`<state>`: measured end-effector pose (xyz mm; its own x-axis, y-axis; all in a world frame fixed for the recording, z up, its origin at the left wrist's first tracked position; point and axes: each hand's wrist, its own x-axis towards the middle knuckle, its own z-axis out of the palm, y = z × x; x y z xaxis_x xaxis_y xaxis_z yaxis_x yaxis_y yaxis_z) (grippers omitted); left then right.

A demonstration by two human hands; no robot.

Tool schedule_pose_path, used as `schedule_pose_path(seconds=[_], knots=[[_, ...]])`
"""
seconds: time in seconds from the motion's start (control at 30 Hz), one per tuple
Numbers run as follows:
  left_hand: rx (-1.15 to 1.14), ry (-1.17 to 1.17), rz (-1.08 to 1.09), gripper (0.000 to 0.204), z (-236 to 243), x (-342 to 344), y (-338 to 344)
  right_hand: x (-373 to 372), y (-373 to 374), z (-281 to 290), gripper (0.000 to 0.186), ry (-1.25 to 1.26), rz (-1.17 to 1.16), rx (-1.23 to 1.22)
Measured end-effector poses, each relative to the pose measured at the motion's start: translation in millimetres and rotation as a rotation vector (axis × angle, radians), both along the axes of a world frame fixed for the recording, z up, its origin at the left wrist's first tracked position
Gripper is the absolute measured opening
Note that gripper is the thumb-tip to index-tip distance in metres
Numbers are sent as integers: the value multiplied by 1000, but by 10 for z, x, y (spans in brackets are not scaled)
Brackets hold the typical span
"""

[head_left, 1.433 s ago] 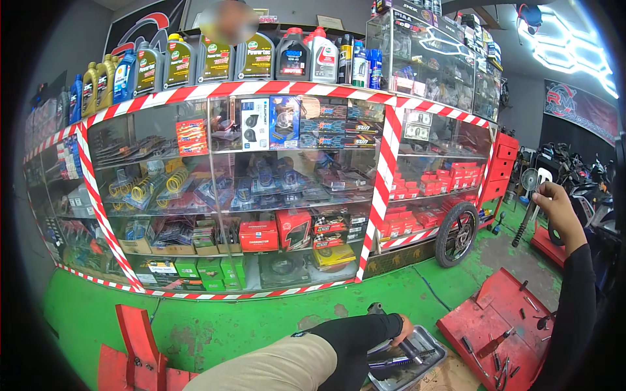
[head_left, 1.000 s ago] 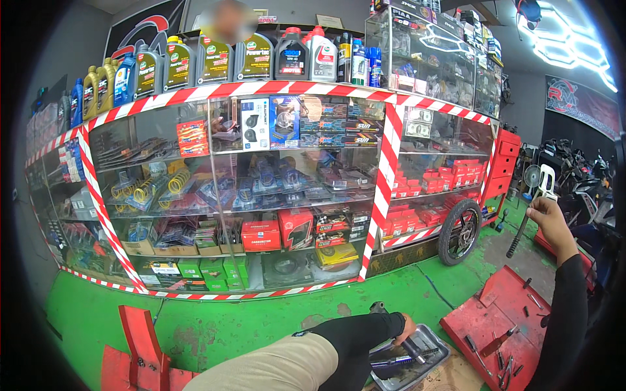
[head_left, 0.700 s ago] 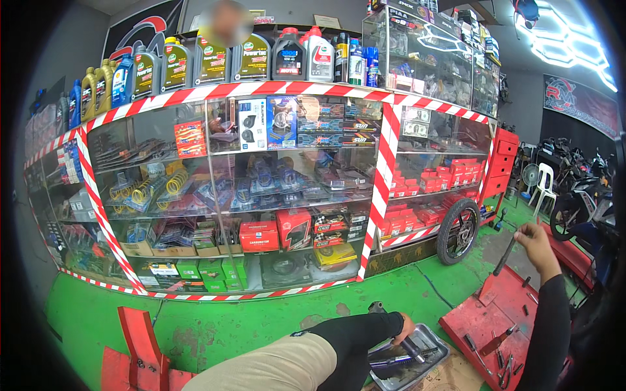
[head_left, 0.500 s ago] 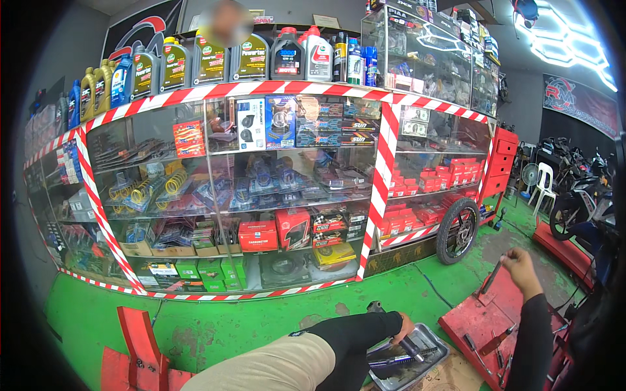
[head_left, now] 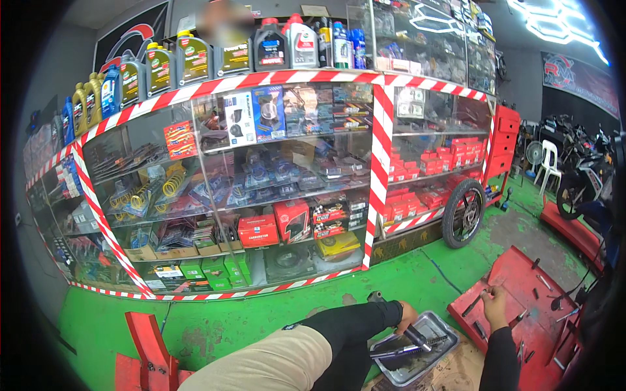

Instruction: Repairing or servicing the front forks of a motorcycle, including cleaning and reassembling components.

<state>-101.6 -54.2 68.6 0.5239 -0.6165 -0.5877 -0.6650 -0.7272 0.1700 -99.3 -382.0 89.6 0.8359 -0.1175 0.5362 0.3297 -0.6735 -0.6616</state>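
My left hand (head_left: 407, 317), at the end of a black sleeve, is closed round a dark metal tube (head_left: 415, 336) with a grey end. It holds the tube tilted above the near left part of a silver metal tray (head_left: 450, 350). In the tray lie a slim purplish tube (head_left: 395, 354) and a dark coil-like rod (head_left: 438, 340). My right hand (head_left: 494, 305) is over the red metal platform (head_left: 515, 267), fingers pinched on a slim dark rod-shaped tool (head_left: 472, 306) that points left. Its exact kind is too small to tell.
Several hand tools (head_left: 481, 330) lie on the platform. Cardboard (head_left: 450, 376) is under the tray. A glass display counter (head_left: 261, 176) runs ahead, with a wheel (head_left: 463, 214) leaning on its right end. A red metal stand (head_left: 150, 345) is at the lower left. Motorcycles (head_left: 587, 182) stand far right.
My right hand has come down and left toward the platform, and its slim tool has swung from upright to nearly flat. The left hand keeps its hold on the tube. The view has shifted slightly.
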Motion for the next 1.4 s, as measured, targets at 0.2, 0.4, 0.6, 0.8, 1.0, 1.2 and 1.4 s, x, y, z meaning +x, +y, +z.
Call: schedule_pose_path(seconds=[0.2,0.4,0.6,0.8,1.0,1.2,1.4], knots=[[-321,-108,-228,33,-214,219,261,-277,163,-922,29,98,-136,-81],[-40,33,-64,36,189,192,105,-534,304,-1764,33,250,-259,-35],[51,15,-66,37,179,-29,-123,-700,292,-2126,30,418,-376,8],[88,42,-89,38,95,-30,-256,-538,-83,-2736,35,669,-478,277],[131,88,-16,44,67,30,-169,-343,22,-2608,34,692,-589,204],[142,106,14,45,85,53,-201,-83,125,-2452,32,807,-546,73],[103,119,1,45,41,75,-251,7,123,-2555,30,685,-598,-86]])
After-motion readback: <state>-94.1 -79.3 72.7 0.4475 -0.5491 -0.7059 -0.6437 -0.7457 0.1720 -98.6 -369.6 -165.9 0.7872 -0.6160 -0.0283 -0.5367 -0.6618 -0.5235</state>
